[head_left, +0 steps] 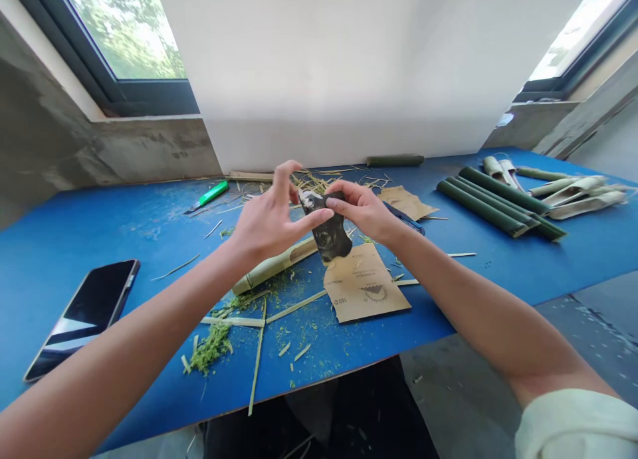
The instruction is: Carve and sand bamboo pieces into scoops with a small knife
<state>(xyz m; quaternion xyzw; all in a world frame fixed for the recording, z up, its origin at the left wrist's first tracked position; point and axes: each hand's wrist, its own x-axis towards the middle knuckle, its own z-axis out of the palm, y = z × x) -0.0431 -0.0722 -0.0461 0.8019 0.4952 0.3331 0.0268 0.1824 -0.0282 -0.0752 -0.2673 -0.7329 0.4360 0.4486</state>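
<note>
The right hand (359,210) pinches the upper edge of a ragged, dark sandpaper piece (329,238) between thumb and fingers; the left hand (269,225), fingers partly spread, lays its thumb over it, though whether it grips I cannot tell. In this head view the piece is raised above the worktop (124,236), where a hollowed bamboo section (266,271) and a printed sandpaper sheet (356,304) lie. A light pinch near the edges, without tugging the hands apart, would likely spare the paper further tearing.
</note>
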